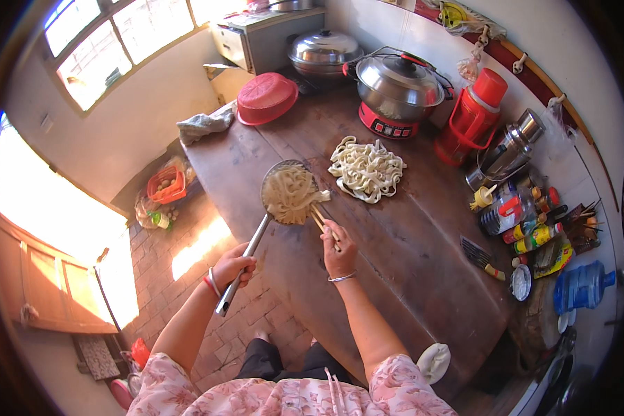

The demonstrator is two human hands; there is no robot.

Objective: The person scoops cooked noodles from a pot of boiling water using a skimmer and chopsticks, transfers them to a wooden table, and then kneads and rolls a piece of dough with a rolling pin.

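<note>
My left hand [235,266] grips the metal handle of a perforated skimmer ladle [265,224], which is held over the brown table. Wide noodles [290,193], yellowish and wet-looking, fill its round bowl. In my right hand [339,249] is a pair of wooden chopsticks [320,218], their tips at the noodles by the bowl's right rim. A strand end hangs past that rim. Just beyond, to the right, a pile of pale flat noodles [368,169] lies directly on the tabletop.
Behind the pile, a lidded steel pot [399,83] stands on a red electric cooker base [387,125]. A red plastic basin [267,99] and grey cloth [205,126] occupy the far left corner. Along the right are a red thermos [470,122], condiment bottles [538,236] and a brush [482,258].
</note>
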